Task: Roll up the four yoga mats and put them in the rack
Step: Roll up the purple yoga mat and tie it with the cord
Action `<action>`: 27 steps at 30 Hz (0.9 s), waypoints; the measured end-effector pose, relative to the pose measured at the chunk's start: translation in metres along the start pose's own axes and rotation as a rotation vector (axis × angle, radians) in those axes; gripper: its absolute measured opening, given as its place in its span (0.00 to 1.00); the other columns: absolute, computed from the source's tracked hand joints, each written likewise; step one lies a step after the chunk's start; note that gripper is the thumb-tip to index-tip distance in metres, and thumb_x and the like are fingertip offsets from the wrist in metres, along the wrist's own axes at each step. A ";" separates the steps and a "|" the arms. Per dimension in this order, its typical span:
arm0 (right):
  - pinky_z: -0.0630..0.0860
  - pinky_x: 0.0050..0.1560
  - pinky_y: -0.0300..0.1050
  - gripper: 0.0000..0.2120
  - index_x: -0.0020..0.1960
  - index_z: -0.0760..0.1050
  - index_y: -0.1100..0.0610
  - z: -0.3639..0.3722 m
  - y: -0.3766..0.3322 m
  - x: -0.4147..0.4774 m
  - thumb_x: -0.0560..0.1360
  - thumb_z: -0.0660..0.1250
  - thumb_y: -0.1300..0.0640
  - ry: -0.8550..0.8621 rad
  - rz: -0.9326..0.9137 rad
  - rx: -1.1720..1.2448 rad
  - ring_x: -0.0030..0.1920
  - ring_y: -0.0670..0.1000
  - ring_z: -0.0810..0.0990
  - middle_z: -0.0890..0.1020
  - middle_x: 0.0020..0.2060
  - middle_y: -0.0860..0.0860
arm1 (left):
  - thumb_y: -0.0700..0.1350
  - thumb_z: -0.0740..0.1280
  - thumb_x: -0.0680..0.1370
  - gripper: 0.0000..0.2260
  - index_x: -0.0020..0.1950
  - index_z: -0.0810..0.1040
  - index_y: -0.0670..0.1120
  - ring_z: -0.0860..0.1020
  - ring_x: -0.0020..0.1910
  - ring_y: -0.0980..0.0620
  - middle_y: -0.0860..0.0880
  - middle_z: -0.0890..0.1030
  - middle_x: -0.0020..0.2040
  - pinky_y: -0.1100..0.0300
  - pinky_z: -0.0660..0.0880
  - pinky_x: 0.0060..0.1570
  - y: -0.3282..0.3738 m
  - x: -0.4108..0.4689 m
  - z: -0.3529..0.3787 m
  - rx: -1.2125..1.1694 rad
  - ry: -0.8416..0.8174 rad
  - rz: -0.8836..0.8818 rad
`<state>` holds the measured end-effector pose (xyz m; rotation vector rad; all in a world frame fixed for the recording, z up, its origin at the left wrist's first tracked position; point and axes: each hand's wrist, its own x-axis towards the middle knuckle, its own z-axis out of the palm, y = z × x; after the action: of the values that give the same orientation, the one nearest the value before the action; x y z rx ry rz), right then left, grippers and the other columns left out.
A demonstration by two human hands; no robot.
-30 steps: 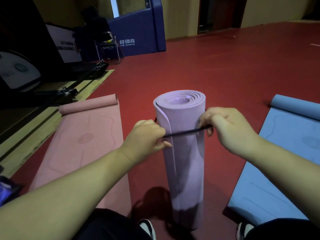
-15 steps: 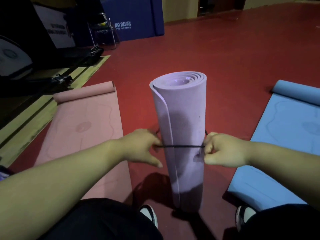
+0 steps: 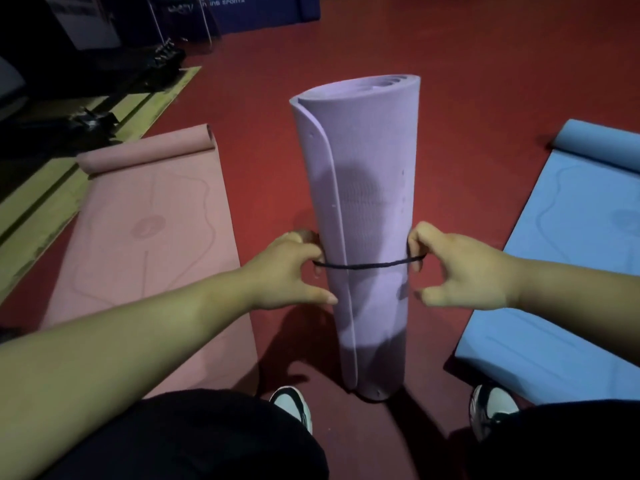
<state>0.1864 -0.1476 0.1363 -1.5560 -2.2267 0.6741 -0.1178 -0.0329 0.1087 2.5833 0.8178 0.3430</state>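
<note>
A rolled purple yoga mat (image 3: pixel 363 188) stands upright on the red floor between my feet. A thin black elastic band (image 3: pixel 367 265) circles it a little below mid-height. My left hand (image 3: pixel 287 271) pinches the band at the roll's left side. At the right side my right hand (image 3: pixel 457 268) hooks the band with curled fingers. A pink mat (image 3: pixel 145 237) lies flat to the left, its far end partly rolled. A blue mat (image 3: pixel 568 265) lies flat to the right, also curled at its far end. No rack is in view.
Red floor (image 3: pixel 485 81) stretches ahead. Yellow-green floor strips (image 3: pixel 52 188) and dark equipment (image 3: pixel 86 119) line the left edge. A blue padded block (image 3: pixel 263 12) and chair legs stand at the back. My two shoes (image 3: pixel 294 407) flank the roll's base.
Both hands have slid the black band down the purple roll from near its top to below mid-height. The view has tilted downward.
</note>
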 end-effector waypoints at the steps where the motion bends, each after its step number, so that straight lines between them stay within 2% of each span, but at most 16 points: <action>1: 0.71 0.44 0.36 0.24 0.52 0.64 0.50 0.002 0.001 -0.003 0.63 0.74 0.47 0.007 0.006 0.007 0.43 0.42 0.77 0.77 0.47 0.41 | 0.69 0.75 0.64 0.24 0.44 0.78 0.50 0.74 0.49 0.51 0.51 0.74 0.50 0.54 0.74 0.55 0.003 0.001 0.001 -0.047 0.020 -0.015; 4: 0.76 0.56 0.49 0.32 0.62 0.63 0.48 0.010 0.003 -0.005 0.62 0.72 0.44 0.055 0.000 0.001 0.54 0.46 0.77 0.72 0.56 0.43 | 0.69 0.75 0.61 0.25 0.45 0.74 0.54 0.72 0.51 0.56 0.52 0.70 0.54 0.61 0.73 0.56 0.009 -0.001 0.009 -0.110 0.020 -0.076; 7: 0.79 0.57 0.56 0.38 0.67 0.61 0.43 0.012 0.004 -0.004 0.62 0.74 0.42 0.151 0.022 0.083 0.55 0.49 0.79 0.64 0.62 0.45 | 0.65 0.79 0.60 0.33 0.55 0.68 0.53 0.76 0.54 0.56 0.52 0.71 0.59 0.56 0.75 0.59 0.015 0.000 0.016 -0.228 0.074 -0.164; 10: 0.77 0.61 0.56 0.41 0.68 0.58 0.39 0.018 0.004 -0.005 0.62 0.76 0.40 0.195 0.057 0.154 0.59 0.50 0.77 0.66 0.65 0.44 | 0.61 0.83 0.59 0.46 0.67 0.59 0.53 0.80 0.54 0.54 0.54 0.66 0.70 0.56 0.78 0.60 0.021 0.005 0.023 -0.446 0.139 -0.237; 12: 0.72 0.67 0.54 0.42 0.68 0.58 0.38 0.023 0.007 -0.004 0.63 0.80 0.43 0.233 0.100 0.137 0.65 0.51 0.72 0.68 0.66 0.44 | 0.59 0.84 0.60 0.54 0.74 0.51 0.55 0.77 0.57 0.58 0.58 0.59 0.76 0.58 0.75 0.60 0.023 0.007 0.025 -0.488 0.128 -0.251; 14: 0.69 0.69 0.53 0.43 0.68 0.58 0.38 0.025 0.006 0.000 0.63 0.81 0.46 0.260 0.125 0.121 0.68 0.51 0.68 0.68 0.68 0.45 | 0.55 0.83 0.62 0.58 0.78 0.45 0.53 0.74 0.64 0.61 0.63 0.54 0.78 0.61 0.72 0.60 0.022 0.009 0.028 -0.479 0.091 -0.250; 17: 0.74 0.64 0.49 0.42 0.67 0.59 0.37 0.029 0.003 0.010 0.64 0.82 0.48 0.259 0.139 0.275 0.66 0.49 0.75 0.70 0.67 0.45 | 0.57 0.83 0.64 0.64 0.79 0.36 0.51 0.60 0.72 0.74 0.77 0.48 0.73 0.68 0.65 0.68 0.016 0.011 0.034 -0.425 0.048 -0.212; 19: 0.77 0.57 0.43 0.40 0.65 0.59 0.38 0.028 -0.002 0.016 0.66 0.82 0.53 0.255 0.152 0.365 0.62 0.43 0.79 0.75 0.65 0.47 | 0.64 0.80 0.63 0.66 0.79 0.30 0.54 0.53 0.77 0.70 0.74 0.44 0.76 0.63 0.59 0.76 0.015 0.010 0.035 -0.388 0.036 -0.214; 20: 0.80 0.55 0.45 0.39 0.65 0.59 0.39 0.026 -0.005 0.019 0.67 0.82 0.55 0.269 0.147 0.374 0.59 0.44 0.81 0.77 0.63 0.48 | 0.66 0.78 0.62 0.66 0.78 0.28 0.56 0.50 0.79 0.66 0.69 0.42 0.79 0.58 0.58 0.78 0.017 0.010 0.031 -0.352 0.038 -0.219; 22: 0.82 0.51 0.56 0.37 0.63 0.60 0.41 0.014 -0.015 0.025 0.68 0.82 0.58 0.332 0.125 0.379 0.53 0.50 0.84 0.79 0.57 0.45 | 0.66 0.79 0.63 0.67 0.76 0.24 0.60 0.45 0.81 0.60 0.63 0.35 0.80 0.54 0.56 0.79 0.023 0.009 0.016 -0.254 0.052 -0.190; 24: 0.82 0.45 0.59 0.36 0.61 0.60 0.41 -0.006 -0.032 0.035 0.68 0.81 0.62 0.410 0.077 0.412 0.48 0.51 0.85 0.78 0.58 0.39 | 0.63 0.81 0.64 0.66 0.72 0.22 0.66 0.38 0.79 0.62 0.68 0.27 0.75 0.56 0.53 0.78 0.036 0.009 -0.013 -0.146 0.120 -0.142; 26: 0.83 0.42 0.57 0.37 0.58 0.60 0.38 -0.030 -0.059 0.049 0.67 0.81 0.63 0.501 -0.002 0.443 0.48 0.51 0.85 0.73 0.64 0.38 | 0.61 0.82 0.62 0.67 0.71 0.23 0.71 0.39 0.74 0.71 0.73 0.33 0.69 0.60 0.56 0.74 0.052 0.009 -0.048 -0.082 0.269 -0.098; 27: 0.83 0.42 0.54 0.38 0.57 0.59 0.38 -0.040 -0.075 0.055 0.67 0.81 0.64 0.539 -0.046 0.468 0.48 0.50 0.85 0.72 0.66 0.41 | 0.62 0.83 0.60 0.67 0.71 0.25 0.73 0.39 0.71 0.76 0.71 0.37 0.69 0.63 0.56 0.72 0.061 0.008 -0.067 -0.059 0.361 -0.071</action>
<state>0.1304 -0.1101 0.2119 -1.2571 -1.5671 0.6136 -0.1045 -0.0527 0.1968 2.4645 0.9995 0.8155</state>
